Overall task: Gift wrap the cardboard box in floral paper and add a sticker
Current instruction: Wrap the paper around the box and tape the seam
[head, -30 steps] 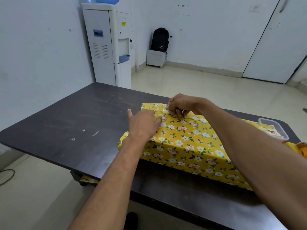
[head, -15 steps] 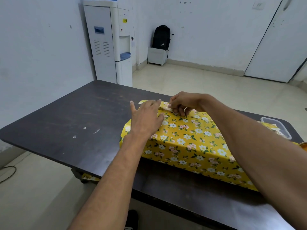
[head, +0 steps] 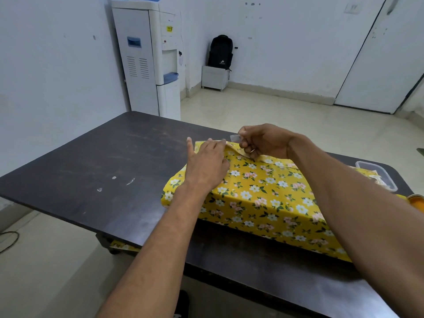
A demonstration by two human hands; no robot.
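Yellow-floral wrapped box (head: 263,191) sits at 4 o'clock on the bench (head: 103,161). The right hand (head: 266,143) has lifted off the seam — fingers (head: 246,146) pinching clear tape (head: 235,138) — while the left hand (head: 206,166) presses flat, fingers straight, at the box's 11 o'clock corner; sealing looks next.

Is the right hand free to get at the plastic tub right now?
Probably not yet: the right hand pinches a tape piece over the box. Nothing blocks the tub, which lies beside that forearm.
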